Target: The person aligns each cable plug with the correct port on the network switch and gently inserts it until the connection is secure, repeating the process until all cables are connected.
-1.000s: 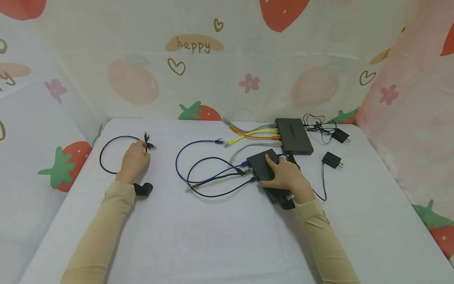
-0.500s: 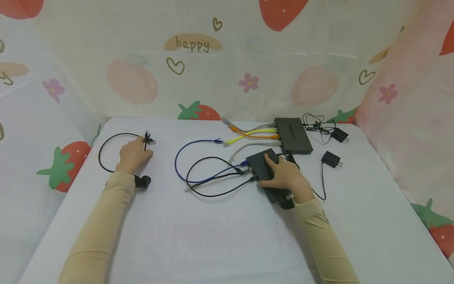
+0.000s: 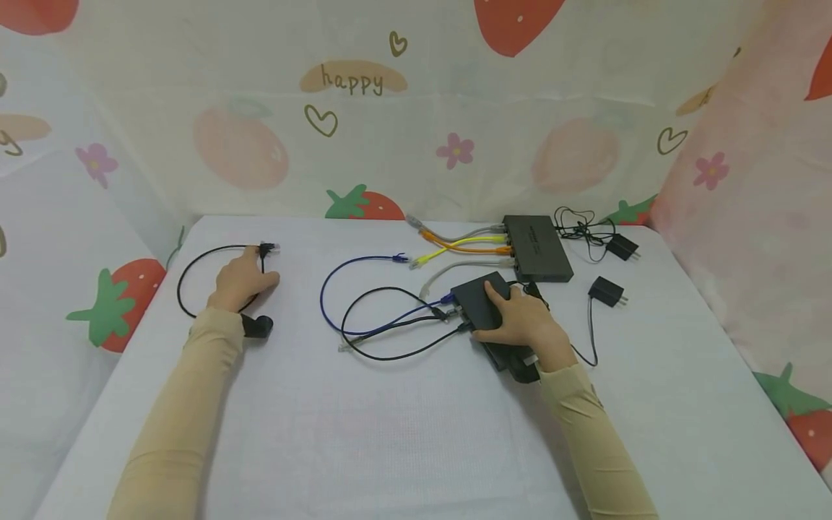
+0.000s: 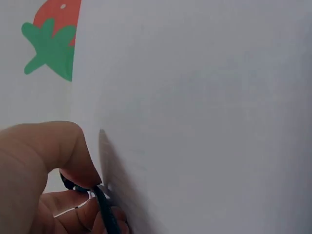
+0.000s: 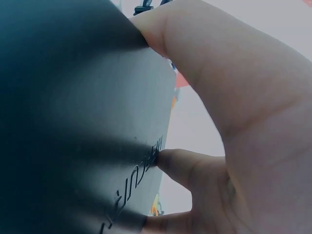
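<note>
At the table's left, my left hand (image 3: 240,280) pinches a black network cable (image 3: 195,264) near its plug end (image 3: 268,248). The rest of that cable loops round behind the hand. In the left wrist view, the dark cable (image 4: 108,214) runs between curled fingers. My right hand (image 3: 523,321) lies spread over a black network switch (image 3: 473,297), thumb and fingers apart on its top. In the right wrist view, the thumb is at the edge of the switch (image 5: 97,107) and fingertips press near its raised lettering. Blue and black cables (image 3: 383,331) leave its left side.
Behind it stands a second network switch (image 3: 538,249) with grey, yellow and orange cables (image 3: 464,245) on its left. Two black power adapters (image 3: 607,292) lie to the right, a bundled cord (image 3: 581,225) behind them. Patterned cloth walls border the white table (image 3: 390,448).
My left hand has shifted slightly left and away, its thumb now spread farther from the plug end, which has moved slightly. The right hand and the switch have not visibly moved.
</note>
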A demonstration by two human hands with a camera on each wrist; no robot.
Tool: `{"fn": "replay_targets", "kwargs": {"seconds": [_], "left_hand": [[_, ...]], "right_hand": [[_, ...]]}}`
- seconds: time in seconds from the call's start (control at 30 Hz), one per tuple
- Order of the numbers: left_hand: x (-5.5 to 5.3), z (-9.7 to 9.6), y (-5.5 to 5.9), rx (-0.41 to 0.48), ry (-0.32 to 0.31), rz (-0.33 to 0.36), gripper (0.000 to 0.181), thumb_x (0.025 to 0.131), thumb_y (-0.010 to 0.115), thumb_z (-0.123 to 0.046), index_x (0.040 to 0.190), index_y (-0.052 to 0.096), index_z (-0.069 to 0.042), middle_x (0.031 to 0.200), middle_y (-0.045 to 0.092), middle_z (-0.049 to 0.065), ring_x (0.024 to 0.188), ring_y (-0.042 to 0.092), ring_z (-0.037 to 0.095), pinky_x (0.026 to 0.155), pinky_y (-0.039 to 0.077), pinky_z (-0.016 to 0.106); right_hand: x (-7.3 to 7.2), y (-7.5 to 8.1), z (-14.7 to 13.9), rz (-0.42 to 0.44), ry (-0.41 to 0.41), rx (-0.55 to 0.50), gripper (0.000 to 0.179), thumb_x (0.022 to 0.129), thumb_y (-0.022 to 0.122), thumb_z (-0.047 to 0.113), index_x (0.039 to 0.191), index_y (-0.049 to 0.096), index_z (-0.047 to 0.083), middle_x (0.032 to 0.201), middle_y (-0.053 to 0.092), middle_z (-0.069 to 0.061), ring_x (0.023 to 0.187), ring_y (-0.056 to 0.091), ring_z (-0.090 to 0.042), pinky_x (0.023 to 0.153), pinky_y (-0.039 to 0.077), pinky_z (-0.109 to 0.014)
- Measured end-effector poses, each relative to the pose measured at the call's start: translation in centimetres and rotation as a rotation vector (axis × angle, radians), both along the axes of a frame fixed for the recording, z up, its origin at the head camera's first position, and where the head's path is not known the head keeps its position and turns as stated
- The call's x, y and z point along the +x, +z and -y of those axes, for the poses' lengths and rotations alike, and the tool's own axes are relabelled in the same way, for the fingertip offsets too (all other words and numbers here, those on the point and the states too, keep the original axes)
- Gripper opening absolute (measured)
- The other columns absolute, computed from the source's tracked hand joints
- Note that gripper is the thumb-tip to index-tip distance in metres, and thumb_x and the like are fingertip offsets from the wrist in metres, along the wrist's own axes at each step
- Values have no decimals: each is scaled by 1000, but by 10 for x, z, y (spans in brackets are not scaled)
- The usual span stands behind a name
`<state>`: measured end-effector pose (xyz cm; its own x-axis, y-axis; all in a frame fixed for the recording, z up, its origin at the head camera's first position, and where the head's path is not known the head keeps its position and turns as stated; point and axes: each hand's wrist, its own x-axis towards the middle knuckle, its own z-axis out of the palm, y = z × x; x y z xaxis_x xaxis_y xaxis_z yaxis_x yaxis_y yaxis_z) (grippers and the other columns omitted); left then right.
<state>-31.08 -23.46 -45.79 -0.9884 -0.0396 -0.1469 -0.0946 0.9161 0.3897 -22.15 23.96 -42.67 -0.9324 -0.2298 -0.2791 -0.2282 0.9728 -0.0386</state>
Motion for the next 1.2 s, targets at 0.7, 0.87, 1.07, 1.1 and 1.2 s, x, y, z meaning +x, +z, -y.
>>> {"fn": "replay_targets", "kwargs": {"seconds": [0.7, 0.87, 1.07, 1.1, 1.2], "left_hand": [[3, 1, 2, 28, -15, -89, 51, 92, 34, -20, 137, 30, 4, 63, 57, 16, 55, 48, 26, 52, 35, 34], [14, 0, 6, 56, -25, -130, 48, 95, 32, -21, 139, 30, -1, 80, 56, 24, 61, 46, 27, 52, 35, 35], [27, -10, 15, 83, -27, -199, 47, 96, 32, -24, 140, 36, -10, 80, 56, 15, 62, 46, 25, 50, 33, 32], [29, -12, 17, 93, -30, -219, 46, 96, 34, -24, 139, 39, -10, 81, 57, 14, 63, 47, 25, 51, 33, 32], [34, -18, 21, 160, -35, -240, 42, 95, 36, -22, 133, 44, -7, 83, 58, 14, 64, 50, 25, 53, 36, 31]], "right_hand": [[-2, -2, -1, 4, -2, 8, 100, 73, 53, 74, 149, 15, 20, 137, 32, -34, 105, 51, -49, 84, 45, -55], [-1, -1, -1, 9, 1, 20, 100, 73, 52, 74, 149, 15, 20, 137, 32, -35, 102, 53, -48, 81, 47, -54], [1, 2, 0, 4, -1, 7, 99, 74, 54, 71, 149, 16, 18, 136, 33, -35, 103, 52, -50, 82, 46, -55], [2, 2, 0, 2, 1, 7, 99, 74, 54, 71, 149, 17, 18, 136, 33, -36, 104, 51, -50, 83, 46, -55], [2, 2, 0, 1, 5, 7, 98, 75, 54, 71, 149, 17, 17, 136, 32, -36, 105, 51, -51, 83, 46, -55]]}}
